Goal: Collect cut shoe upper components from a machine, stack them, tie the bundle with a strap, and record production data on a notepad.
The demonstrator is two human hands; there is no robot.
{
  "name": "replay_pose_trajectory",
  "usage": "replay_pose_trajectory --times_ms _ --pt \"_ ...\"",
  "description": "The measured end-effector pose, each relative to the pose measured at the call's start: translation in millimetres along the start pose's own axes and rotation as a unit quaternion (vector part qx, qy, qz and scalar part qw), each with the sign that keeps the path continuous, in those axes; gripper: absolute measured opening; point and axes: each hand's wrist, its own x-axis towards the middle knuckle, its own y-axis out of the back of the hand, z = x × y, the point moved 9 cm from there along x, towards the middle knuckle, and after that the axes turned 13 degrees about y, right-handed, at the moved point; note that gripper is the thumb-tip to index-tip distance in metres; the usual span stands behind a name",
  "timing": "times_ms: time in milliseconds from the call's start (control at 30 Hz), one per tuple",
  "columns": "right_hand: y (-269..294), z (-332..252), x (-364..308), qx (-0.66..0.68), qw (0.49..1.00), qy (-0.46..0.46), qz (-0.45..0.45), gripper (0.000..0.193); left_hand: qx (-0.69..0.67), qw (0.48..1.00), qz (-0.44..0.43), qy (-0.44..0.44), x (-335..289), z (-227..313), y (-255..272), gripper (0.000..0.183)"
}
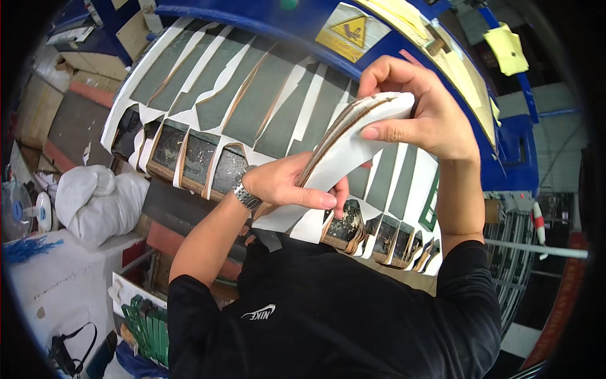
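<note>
In front of my chest I hold a long, curved stack of thin cut pieces (353, 142), white on its broad face, with brown and grey layers along its edge. My right hand (429, 114) grips the upper end, thumb on the white face and fingers behind. Lower down, my left hand (297, 183), with a metal watch on the wrist, is closed round the stack, its thumb across the white face. Beneath both hands lies a white sheet (221, 82) with long cut-outs, and dark grey surface shows through them.
Blue machine framework (252, 18) with a yellow warning sign (348, 31) runs along the far side. A white sack (98, 202) rests at the left, above a white surface (57, 278). Green slatted pieces (148, 328) are at the lower left. A yellow cloth-like piece (505, 49) hangs at the upper right.
</note>
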Motion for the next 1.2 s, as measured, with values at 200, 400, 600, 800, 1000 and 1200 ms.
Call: replay_pose_trajectory --times_ms 200,400,600,800,1000,1200 --pt "-28 -30 -37 -0.016 0.998 -0.012 0.067 0.047 -0.056 0.998 0.004 0.006 -4 7 -43 0.029" --pt "-31 -64 -65 -0.101 0.992 -0.081 0.012 0.042 -0.017 0.999 -0.012 0.050 -9 6 -79 0.032" --pt "12 -118 -115 -0.160 0.967 0.031 0.195 0.031 0.069 0.990 -0.117 0.026 -22 -17 -104 0.042" --pt "73 4 -141 -0.134 0.958 -0.139 0.214 0.034 -0.026 0.987 -0.121 0.102 -43 -129 -87 0.060" --pt "64 243 -152 -0.058 0.956 -0.260 0.118 0.044 -0.301 0.933 0.076 0.185 -44 -225 -70 0.050" --pt "58 389 -149 -0.058 0.952 -0.282 0.107 0.054 -0.348 0.845 0.318 0.251 -49 -269 -45 0.044"
